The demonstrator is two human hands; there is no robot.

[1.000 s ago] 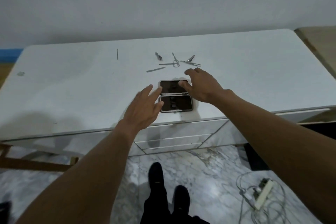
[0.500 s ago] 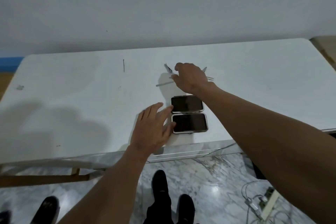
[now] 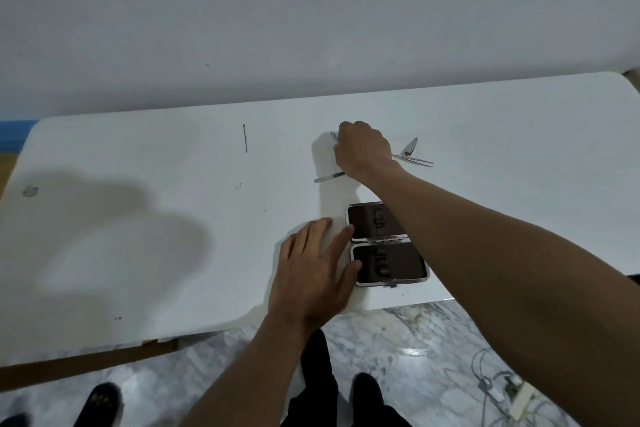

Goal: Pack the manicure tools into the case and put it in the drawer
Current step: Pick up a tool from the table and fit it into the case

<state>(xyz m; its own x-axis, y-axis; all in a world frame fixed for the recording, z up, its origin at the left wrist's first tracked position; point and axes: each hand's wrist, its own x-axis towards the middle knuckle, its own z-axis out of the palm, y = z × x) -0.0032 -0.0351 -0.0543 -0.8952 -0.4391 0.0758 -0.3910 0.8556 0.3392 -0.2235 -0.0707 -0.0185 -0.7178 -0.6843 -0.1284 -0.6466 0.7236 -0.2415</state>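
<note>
The manicure case lies open near the white table's front edge, both dark halves facing up. My left hand rests flat beside it, fingers apart, fingertips touching its left rim. Farther back, my right hand is curled over a small metal tool whose tip pokes out left of the fingers. A flat file sticks out below that hand. A nail clipper and tweezers lie to its right. A thin pin-like tool lies alone farther left.
The white table stands against a plain wall; its front edge runs just below the case. Beneath are a marble floor, my dark shoes, another shoe at lower left, and a power strip with cables at lower right.
My right hand left the case's far half, reached back to the scattered tools and closed its fingers on the left one. My left hand stayed by the case. The view tilted down.
</note>
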